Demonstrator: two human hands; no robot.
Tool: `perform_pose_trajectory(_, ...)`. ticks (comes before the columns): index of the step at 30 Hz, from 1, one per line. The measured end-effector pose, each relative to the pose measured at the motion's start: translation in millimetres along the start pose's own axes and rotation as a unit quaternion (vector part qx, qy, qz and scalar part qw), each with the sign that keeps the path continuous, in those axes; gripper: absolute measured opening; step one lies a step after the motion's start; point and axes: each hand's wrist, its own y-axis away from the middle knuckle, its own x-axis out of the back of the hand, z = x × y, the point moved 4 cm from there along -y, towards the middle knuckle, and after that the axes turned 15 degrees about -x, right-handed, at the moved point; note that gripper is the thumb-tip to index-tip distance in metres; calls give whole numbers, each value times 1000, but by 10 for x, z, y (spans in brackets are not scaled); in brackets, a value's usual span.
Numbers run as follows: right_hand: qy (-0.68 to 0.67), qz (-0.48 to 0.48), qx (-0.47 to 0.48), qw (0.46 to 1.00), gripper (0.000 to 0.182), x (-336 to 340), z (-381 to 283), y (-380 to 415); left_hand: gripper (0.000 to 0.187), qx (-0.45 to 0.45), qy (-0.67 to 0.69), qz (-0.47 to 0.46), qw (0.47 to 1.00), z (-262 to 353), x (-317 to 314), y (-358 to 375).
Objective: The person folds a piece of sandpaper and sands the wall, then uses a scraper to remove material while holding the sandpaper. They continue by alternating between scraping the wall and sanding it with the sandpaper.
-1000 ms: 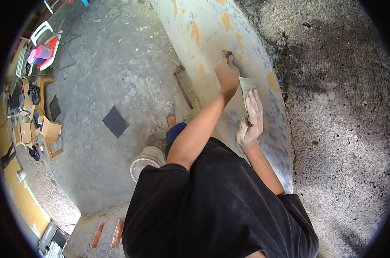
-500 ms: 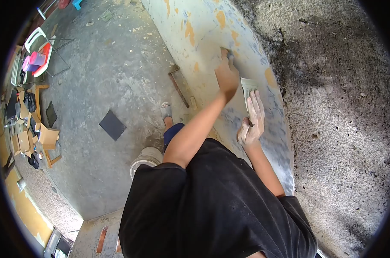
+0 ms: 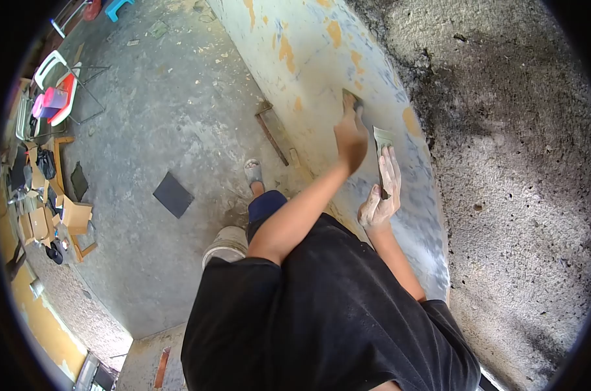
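My left hand (image 3: 352, 139) is closed on a small flat scraper (image 3: 352, 100), whose blade rests against the patchy white wall (image 3: 315, 72). Beside it, on the right, my right hand (image 3: 383, 195) is coated in pale dust or putty. Its thumb and fingers are round a flat putty blade (image 3: 382, 137), with the fingertips lying on the blade's face. Pale material shows on this blade. The left forearm reaches across in front of my black shirt.
Rough concrete (image 3: 517, 163) borders the wall on the right. A white bucket (image 3: 227, 244) stands by my leg. On the floor lie a dark square sheet (image 3: 173, 194) and a metal bracket (image 3: 271, 139). Farther left are a folding chair (image 3: 67, 91) and cardboard boxes (image 3: 76, 215).
My left hand and its scraper have moved slightly down and right along the wall. The putty blade in my right hand has tilted and shifted a little right.
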Motion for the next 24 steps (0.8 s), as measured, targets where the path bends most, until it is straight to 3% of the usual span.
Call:
perform_pose_trajectory(4,-7,-2,5,1000,42,-54,-16,-113,28,50,70,17,996,-317,-130,-147)
perform_pose_trajectory(6,1,6,9,1000,42,-57,1,-155,29,173,31,-36,984,-665,-217,-383)
perform_pose_trajectory(10,-1,10,6,1000,42,-101,43,-132,30,178,43,-66,981,-478,-113,-347)
perform_pose_trajectory(12,-24,-8,-23,999,42,-129,79,-81,29,92,85,-15,992,-93,8,-151)
perform_pose_trajectory(17,-46,-5,-29,999,41,-206,50,-199,29,98,93,9,991,-388,-136,-315)
perform_pose_trajectory(19,-43,-24,-130,990,41,-199,139,-197,28,178,3,-11,984,-701,-225,-531)
perform_pose_trajectory(22,-50,-31,-199,978,43,-162,305,-155,26,136,-12,-42,990,-746,-205,-606)
perform_pose_trajectory(24,-60,-33,-236,969,46,-243,389,-118,26,115,23,-20,993,-367,-125,-412)
